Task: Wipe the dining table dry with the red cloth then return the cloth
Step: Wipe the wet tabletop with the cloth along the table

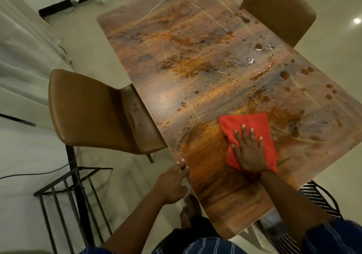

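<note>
The red cloth (252, 124) lies flat on the wooden dining table (195, 77), near its right side at the near end. My right hand (249, 152) presses on the cloth, palm down with fingers spread. My left hand (174, 183) grips the table's near left edge, thumb on top. Water drops and wet patches (258, 47) cover the middle and far right of the tabletop. The strip left of the cloth looks smeared.
A brown leather chair (88, 113) stands at the table's left side, with water drops on its seat. A second brown chair (280, 9) stands at the far right. A black metal rack (74, 199) is at the lower left, and a dark wire chair (317, 197) at the lower right.
</note>
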